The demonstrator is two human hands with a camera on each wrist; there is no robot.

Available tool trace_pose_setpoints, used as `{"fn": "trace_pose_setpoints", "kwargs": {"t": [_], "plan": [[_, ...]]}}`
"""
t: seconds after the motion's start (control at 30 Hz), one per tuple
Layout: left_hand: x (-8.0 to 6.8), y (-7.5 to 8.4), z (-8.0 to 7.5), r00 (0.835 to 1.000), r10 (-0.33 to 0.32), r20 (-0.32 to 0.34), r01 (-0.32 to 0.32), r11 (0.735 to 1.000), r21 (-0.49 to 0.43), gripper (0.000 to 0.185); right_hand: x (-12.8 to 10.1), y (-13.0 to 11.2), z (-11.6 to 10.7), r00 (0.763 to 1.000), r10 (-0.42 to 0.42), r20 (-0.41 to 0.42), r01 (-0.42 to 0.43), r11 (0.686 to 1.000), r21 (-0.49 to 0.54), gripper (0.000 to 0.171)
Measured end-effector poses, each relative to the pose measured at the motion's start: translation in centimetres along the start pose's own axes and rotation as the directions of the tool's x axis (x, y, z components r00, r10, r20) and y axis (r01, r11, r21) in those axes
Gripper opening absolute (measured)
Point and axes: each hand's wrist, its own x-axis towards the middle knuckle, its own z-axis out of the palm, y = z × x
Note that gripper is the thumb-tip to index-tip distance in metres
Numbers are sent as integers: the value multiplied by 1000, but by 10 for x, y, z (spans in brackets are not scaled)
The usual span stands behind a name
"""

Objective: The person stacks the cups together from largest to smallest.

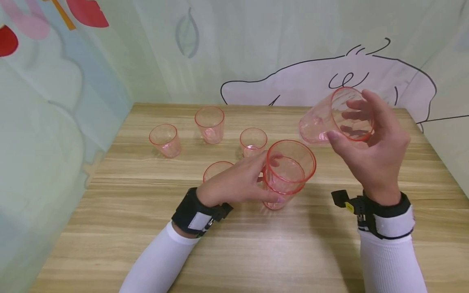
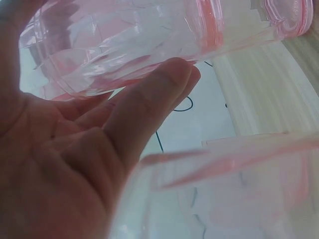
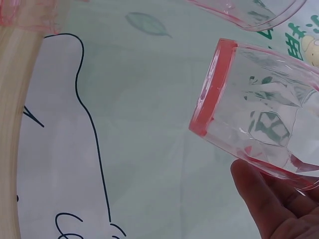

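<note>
My left hand (image 1: 239,183) grips two nested clear pink cups (image 1: 289,183) with red rims, fingers on the far side and thumb on the near side. In the left wrist view, its fingers curve along the faceted wall of the cups (image 2: 134,45). To the right, my right hand (image 1: 382,150) holds another pink cup (image 1: 315,122) above the table, tipped on its side with its mouth toward me. The thumb is at its rim and the other fingers show through the wall. In the right wrist view, fingertips lie against that cup (image 3: 259,109).
Several more pink cups stand upright on the wooden table (image 1: 128,244): one at far left (image 1: 165,140), one at the back (image 1: 209,124), one behind the left hand (image 1: 253,140) and one partly hidden by it (image 1: 218,169). A printed curtain (image 1: 256,40) hangs behind.
</note>
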Motion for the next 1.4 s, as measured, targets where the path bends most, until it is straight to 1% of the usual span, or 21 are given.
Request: {"fn": "trace_pose_setpoints", "kwargs": {"t": [0.13,0.3,0.43,0.53,0.73,0.83,1.07,1.27,1.4], "plan": [[0,0,0,1000,1,-2,-1,1000,-7,77,0,-1,1,1000,-7,-9,8,996,84,70],[0,0,0,1000,-3,-2,3,1000,-8,77,0,-3,2,1000,-25,-11,26,991,133,70],[1,0,0,1000,11,-1,-11,1000,-14,77,0,-5,3,999,-37,-13,39,985,166,70],[1,0,0,1000,18,1,-18,1000,-17,78,0,-7,4,999,-42,-16,44,985,169,70],[1,1,0,1000,0,3,0,1000,-7,77,-1,-11,4,998,-55,-20,57,985,161,71],[1,1,0,1000,0,4,0,1000,-15,78,0,-12,5,998,-66,-20,68,986,155,71],[1,1,0,1000,-8,8,8,1000,2,78,-1,-13,7,997,-70,-20,73,979,190,71],[1,1,-1,1000,0,14,0,1000,-28,77,-1,-15,9,997,-71,-19,74,975,209,72],[1,1,-1,1000,3,14,-2,1000,-29,75,-2,-16,10,997,-70,-17,72,971,230,73]]}}
